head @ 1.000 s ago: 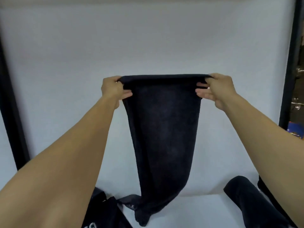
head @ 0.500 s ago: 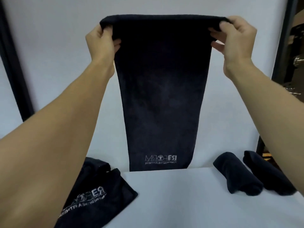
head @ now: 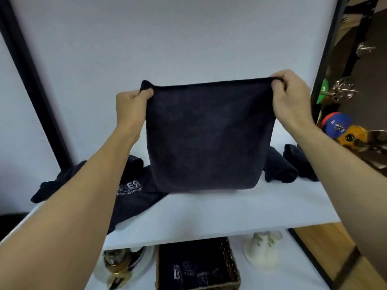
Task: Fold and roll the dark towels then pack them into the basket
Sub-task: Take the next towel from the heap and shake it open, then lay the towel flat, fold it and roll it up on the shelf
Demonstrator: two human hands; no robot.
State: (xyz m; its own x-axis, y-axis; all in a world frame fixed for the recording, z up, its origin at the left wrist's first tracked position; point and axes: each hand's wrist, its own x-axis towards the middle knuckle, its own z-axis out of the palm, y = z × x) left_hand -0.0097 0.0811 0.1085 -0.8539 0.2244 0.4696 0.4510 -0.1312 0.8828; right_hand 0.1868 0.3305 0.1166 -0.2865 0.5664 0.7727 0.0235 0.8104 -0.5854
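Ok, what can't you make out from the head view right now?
Head view only:
1. The held towel, pinched by left hand and right hand: its far side and layer count face away.
2. The rolled towels: partly behind the held towel and right forearm; count unsure.
3. The loose towel pile: crossed by the left forearm; print blurred.
4. The basket: cut by the bottom edge, far end under the table; fill unclear.

Left grip and right grip bare; both forearms bare throughout.
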